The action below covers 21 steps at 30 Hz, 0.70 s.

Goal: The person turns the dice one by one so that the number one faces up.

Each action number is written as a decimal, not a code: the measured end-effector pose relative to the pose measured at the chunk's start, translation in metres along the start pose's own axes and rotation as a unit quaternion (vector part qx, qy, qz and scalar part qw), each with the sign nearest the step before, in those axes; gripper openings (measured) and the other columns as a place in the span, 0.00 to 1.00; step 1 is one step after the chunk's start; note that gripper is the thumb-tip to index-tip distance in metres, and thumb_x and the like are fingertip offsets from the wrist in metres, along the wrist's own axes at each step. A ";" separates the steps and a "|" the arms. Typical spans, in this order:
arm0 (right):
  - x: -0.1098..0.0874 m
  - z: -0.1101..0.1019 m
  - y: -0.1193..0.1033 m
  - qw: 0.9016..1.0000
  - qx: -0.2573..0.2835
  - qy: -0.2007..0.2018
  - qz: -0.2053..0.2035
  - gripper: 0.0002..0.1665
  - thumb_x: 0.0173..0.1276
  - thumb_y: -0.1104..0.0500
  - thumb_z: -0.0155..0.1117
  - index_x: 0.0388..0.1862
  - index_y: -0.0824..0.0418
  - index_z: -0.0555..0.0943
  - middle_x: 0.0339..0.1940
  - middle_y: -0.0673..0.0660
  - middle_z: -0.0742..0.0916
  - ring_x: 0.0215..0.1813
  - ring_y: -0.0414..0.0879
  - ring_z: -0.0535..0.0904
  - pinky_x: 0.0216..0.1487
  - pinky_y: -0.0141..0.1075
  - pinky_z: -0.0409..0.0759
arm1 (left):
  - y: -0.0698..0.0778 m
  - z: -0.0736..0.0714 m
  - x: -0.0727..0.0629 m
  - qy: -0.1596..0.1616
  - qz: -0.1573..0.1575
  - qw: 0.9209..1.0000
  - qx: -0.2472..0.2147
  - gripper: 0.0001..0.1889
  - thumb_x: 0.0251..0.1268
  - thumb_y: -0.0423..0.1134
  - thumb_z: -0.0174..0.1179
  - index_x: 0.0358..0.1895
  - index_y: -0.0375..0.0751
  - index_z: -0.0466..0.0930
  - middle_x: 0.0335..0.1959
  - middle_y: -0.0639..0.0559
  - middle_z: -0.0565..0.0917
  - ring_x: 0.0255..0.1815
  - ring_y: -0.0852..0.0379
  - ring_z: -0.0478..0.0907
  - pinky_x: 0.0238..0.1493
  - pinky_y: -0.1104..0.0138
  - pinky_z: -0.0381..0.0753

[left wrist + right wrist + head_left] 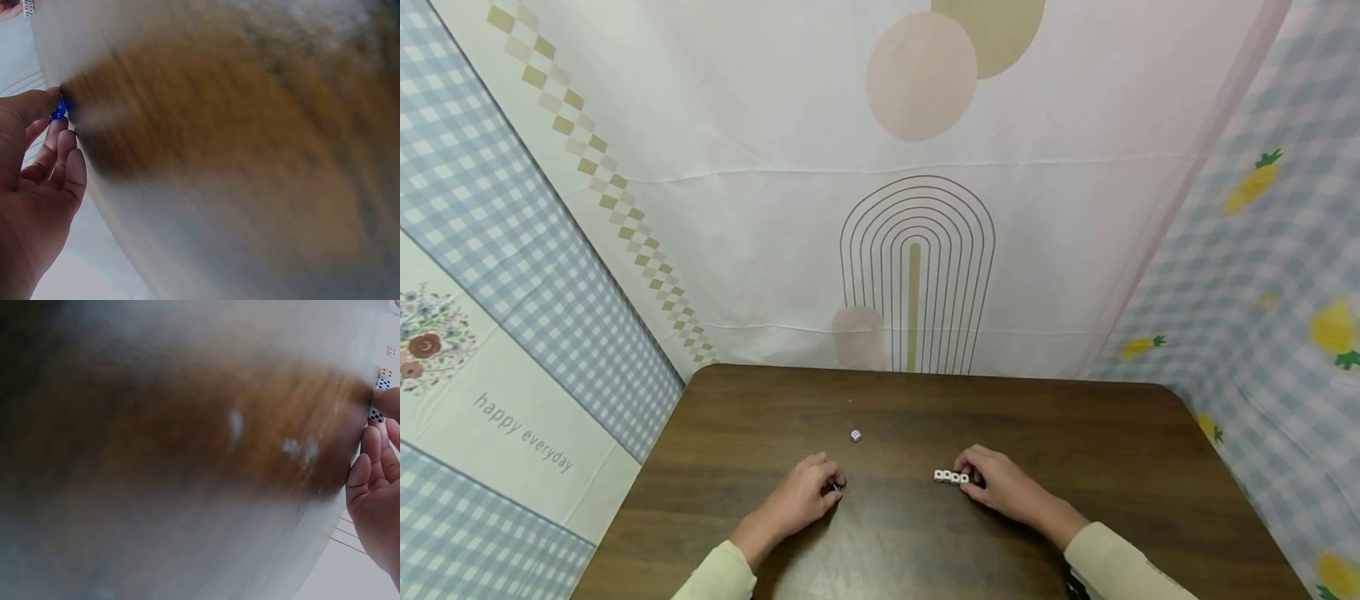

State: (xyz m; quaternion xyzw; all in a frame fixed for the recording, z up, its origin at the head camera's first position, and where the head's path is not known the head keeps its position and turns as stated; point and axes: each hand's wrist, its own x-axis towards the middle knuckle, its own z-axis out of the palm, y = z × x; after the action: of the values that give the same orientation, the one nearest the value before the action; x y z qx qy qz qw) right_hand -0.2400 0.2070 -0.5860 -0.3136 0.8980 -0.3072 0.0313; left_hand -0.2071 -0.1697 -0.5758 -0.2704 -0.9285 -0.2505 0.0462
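On the brown table lies a row of white dice, of which four dice show in the head view, placed side by side. The right hand is at the right end of this row, and its thumb and finger pinch the end die there, with the rest of the row reaching out to the left of the fingertips. To the left of the row, well apart from it, the left hand pinches a blue die between thumb and finger; in the head view these fingers hide most of it. A single whitish die lies left of the row and farther from the person, near the left hand but not touching it.
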 end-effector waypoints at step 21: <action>0.001 0.001 0.001 1.000 0.007 -0.002 0.011 0.12 0.66 0.65 0.72 0.46 0.54 0.81 0.40 0.45 0.81 0.38 0.33 0.76 0.38 0.29 0.78 | 0.001 0.003 0.005 -0.006 0.011 1.000 -0.001 0.09 0.59 0.33 0.74 0.43 0.41 0.88 0.37 0.55 0.79 0.39 0.61 0.79 0.42 0.66 0.82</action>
State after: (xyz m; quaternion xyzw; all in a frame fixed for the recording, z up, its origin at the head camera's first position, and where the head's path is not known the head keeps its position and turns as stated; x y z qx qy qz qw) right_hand -0.2413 0.2062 -0.5869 -0.3043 0.8989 -0.3130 0.0383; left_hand -0.2107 -0.1652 -0.5764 -0.2826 -0.9253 -0.2491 0.0429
